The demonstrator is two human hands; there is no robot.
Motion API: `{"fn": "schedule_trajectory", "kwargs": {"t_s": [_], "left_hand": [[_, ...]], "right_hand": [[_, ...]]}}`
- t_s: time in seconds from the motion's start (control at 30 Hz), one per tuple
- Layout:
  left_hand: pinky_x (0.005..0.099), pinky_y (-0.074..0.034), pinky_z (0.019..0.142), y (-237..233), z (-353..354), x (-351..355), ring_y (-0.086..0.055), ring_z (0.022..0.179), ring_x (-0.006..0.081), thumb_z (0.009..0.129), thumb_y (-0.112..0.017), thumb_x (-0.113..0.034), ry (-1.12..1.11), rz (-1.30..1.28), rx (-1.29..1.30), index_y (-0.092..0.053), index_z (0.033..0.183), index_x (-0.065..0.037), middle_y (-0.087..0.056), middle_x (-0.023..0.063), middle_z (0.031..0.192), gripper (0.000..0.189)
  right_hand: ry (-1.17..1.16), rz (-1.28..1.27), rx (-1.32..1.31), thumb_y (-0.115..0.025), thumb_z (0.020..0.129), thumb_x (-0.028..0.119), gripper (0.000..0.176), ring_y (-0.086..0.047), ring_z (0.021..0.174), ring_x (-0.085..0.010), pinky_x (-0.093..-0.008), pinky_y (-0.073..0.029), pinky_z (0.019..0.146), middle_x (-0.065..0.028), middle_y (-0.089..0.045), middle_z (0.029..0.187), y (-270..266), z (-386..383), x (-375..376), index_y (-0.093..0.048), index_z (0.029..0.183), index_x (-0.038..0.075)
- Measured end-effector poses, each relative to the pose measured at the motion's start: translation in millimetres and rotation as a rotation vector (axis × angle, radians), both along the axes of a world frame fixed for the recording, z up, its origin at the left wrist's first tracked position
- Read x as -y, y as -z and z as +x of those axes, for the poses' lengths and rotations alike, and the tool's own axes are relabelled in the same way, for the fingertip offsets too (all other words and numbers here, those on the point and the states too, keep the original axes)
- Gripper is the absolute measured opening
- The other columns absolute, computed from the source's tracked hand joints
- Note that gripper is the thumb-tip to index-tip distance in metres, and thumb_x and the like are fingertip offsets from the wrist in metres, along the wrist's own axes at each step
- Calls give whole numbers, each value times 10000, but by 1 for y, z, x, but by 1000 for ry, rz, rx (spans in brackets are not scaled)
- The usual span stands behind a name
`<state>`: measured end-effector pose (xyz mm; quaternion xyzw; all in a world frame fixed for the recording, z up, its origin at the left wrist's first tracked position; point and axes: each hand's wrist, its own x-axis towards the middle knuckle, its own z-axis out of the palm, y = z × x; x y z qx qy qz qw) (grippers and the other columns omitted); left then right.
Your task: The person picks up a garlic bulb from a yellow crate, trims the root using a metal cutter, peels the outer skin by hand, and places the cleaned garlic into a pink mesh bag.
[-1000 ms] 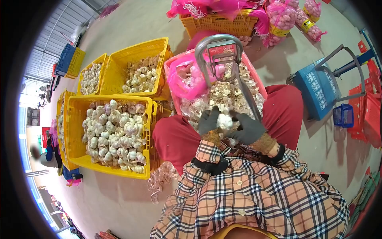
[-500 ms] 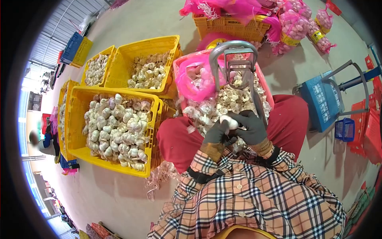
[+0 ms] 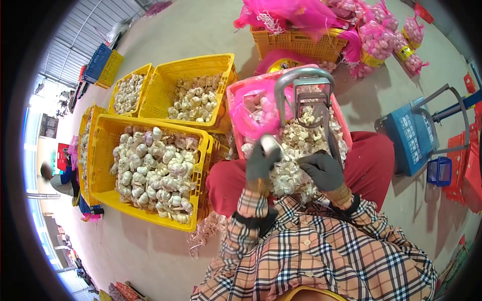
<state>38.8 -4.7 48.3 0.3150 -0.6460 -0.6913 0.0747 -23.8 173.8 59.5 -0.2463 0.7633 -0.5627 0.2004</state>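
Concrete floor (image 3: 201, 30) | 1 pink crate (image 3: 232, 95) | left hand (image 3: 260, 163) grips 1 garlic bulb (image 3: 271, 143)

floor (image 3: 145, 256): bare pale concrete spreading everywhere | wall (image 3: 83, 35): corrugated metal sheeting rising at far left | light: daylight pouring in through opening (image 3: 36, 118) at left, casting soft shadows | blue crate (image 3: 98, 62) sitting by wall | blue trolley (image 3: 407, 133) standing at right | red crates (image 3: 471, 170) piling at right edge | person (image 3: 57, 179) crouching far left
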Motion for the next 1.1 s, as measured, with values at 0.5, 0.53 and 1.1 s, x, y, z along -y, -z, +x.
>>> {"fn": "schedule_trajectory", "kwargs": {"t_s": [0.5,0.53,1.1], "left_hand": [[456,-319,1004,80,-116,95,-359,1258,308,805,-542,-424,414,-987,578,-392,1331,-218,-345,97,1401,585],[425,-345,987,81,-108,102,-404,1222,300,808,-550,-409,348,-945,332,-418,1313,-200,-390,108,1366,561],[377,-489,808,70,36,271,-613,931,306,663,-664,-488,215,-959,858,-639,1024,-44,-630,178,1018,573]], "right_hand": [[-49,31,-148,-670,746,16,170,-564,698,-170,-267,-445,621,-77,-626,774,11,2,-5,-665,916,19],[-40,43,-92,-673,745,11,172,-562,700,-164,-263,-444,623,-74,-628,780,13,2,-3,-663,917,15],[-103,26,-230,-650,768,28,165,-570,712,-171,-265,-450,630,-93,-612,783,0,14,3,-662,932,23]]}}
